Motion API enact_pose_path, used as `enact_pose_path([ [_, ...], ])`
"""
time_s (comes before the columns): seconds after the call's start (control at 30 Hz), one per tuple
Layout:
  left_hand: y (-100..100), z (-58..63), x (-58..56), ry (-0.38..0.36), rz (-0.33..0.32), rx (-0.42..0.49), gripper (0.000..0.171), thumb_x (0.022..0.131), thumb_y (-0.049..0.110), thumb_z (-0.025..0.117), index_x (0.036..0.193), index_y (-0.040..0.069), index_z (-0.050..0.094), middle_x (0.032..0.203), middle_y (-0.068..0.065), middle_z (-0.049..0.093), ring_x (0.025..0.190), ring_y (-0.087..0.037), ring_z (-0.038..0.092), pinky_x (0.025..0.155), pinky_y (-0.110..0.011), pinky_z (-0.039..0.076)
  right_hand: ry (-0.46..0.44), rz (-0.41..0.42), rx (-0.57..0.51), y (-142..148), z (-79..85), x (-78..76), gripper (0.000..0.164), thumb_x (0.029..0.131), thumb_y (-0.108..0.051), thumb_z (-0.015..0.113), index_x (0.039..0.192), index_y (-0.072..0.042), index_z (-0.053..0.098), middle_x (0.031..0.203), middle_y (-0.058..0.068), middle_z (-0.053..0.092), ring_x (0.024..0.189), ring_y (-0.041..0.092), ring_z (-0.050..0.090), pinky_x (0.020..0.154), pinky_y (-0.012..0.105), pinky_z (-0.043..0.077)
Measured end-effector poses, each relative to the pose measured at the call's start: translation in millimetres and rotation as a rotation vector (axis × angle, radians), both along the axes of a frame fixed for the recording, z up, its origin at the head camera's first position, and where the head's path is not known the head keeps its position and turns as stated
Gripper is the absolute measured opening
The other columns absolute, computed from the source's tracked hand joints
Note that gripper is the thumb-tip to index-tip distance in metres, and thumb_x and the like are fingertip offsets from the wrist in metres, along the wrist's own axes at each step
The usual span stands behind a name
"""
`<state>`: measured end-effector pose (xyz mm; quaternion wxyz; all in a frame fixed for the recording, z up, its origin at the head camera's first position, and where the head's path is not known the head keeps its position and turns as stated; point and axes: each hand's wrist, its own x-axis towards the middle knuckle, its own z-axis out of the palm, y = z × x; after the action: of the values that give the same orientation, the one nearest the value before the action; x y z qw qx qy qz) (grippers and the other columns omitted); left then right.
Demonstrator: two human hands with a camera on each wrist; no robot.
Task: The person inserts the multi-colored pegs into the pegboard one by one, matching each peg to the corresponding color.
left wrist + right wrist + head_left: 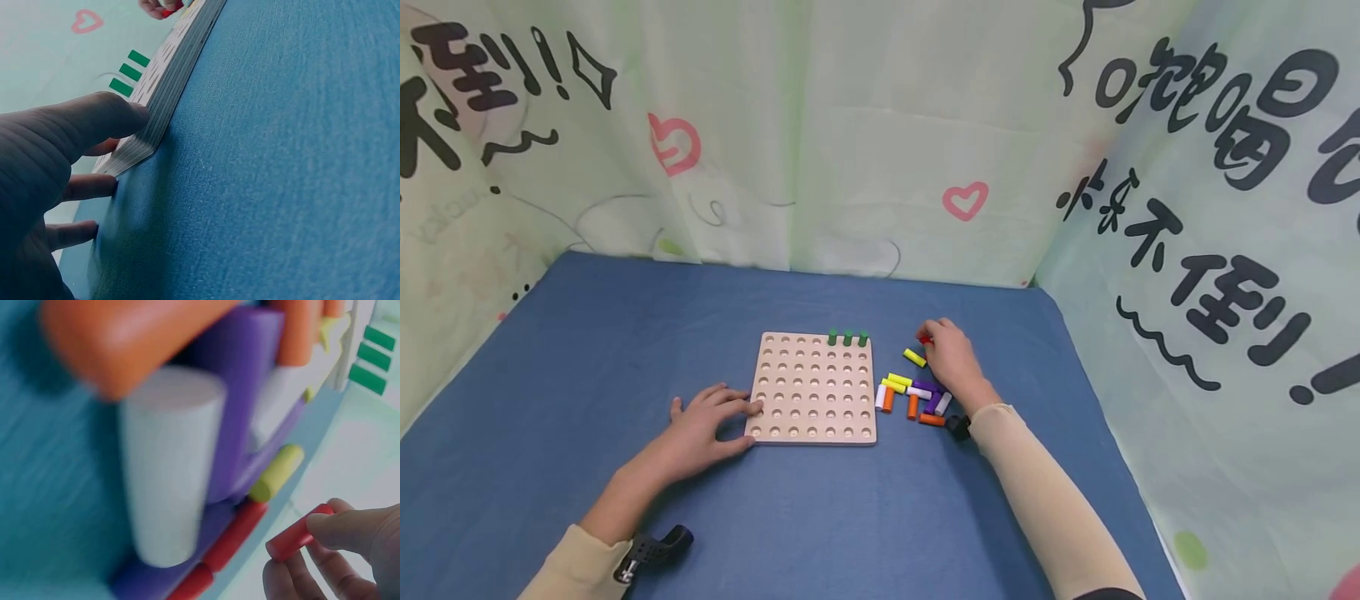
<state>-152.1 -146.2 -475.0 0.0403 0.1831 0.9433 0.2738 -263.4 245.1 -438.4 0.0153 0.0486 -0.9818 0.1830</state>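
Note:
A pale wooden pegboard (812,386) with rows of round holes lies on the blue cloth. Three green pegs (847,338) stand upright in its far row, at the right. My left hand (707,429) rests at the board's near left corner, thumb along the front edge and index finger on the left rim; other fingertips touch the cloth. Right of the board, my right hand (952,358) pinches a red peg (294,539) between thumb and fingers, above the table. Close to it lies a single yellow peg (914,357).
A loose pile of pegs lies right of the board: yellow (895,383), orange (913,407), white (880,397) and purple (932,403). Two red pegs (234,537) lie beside it in the right wrist view. Printed cloth walls (865,150) rise behind and at the sides.

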Motion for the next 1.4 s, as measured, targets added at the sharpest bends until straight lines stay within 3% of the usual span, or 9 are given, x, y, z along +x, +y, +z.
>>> enact_pose_path([
  [0.5, -1.3, 0.6, 1.6, 0.005, -0.007, 0.027, 0.047, 0.091, 0.030, 0.079, 0.136, 0.018, 0.070, 0.145, -0.018, 0.059, 0.145, -0.050, 0.036, 0.100, -0.092, 0.010, 0.112, 0.016, -0.097, -28.1, 14.4, 8.7, 0.012, 0.099, -0.003, 0.065, 0.109, -0.008, 0.069, 0.111, 0.011, 0.062, 0.095, 0.027, 0.061, 0.088, 0.042, 0.057],
  [1.1, -1.4, 1.0, 1.1, 0.013, -0.012, 0.026, 0.046, 0.091, 0.029, 0.080, 0.135, 0.018, 0.070, 0.145, -0.018, 0.059, 0.145, -0.051, 0.036, 0.100, -0.092, 0.010, 0.114, 0.046, -0.199, -48.0, 14.0, 15.0, 0.004, 0.099, -0.011, 0.069, 0.103, -0.011, 0.069, 0.103, 0.006, 0.069, 0.096, 0.021, 0.070, 0.080, 0.037, 0.060],
  [1.4, -1.3, 0.3, 1.0, 0.018, -0.012, 0.020, 0.046, 0.091, 0.029, 0.080, 0.134, 0.018, 0.071, 0.144, -0.017, 0.059, 0.145, -0.050, 0.036, 0.100, -0.092, 0.010, 0.112, 0.045, -0.165, -58.3, 11.0, 16.9, 0.005, 0.100, -0.020, 0.070, 0.102, -0.015, 0.070, 0.102, 0.003, 0.073, 0.088, 0.018, 0.067, 0.075, 0.034, 0.059],
])
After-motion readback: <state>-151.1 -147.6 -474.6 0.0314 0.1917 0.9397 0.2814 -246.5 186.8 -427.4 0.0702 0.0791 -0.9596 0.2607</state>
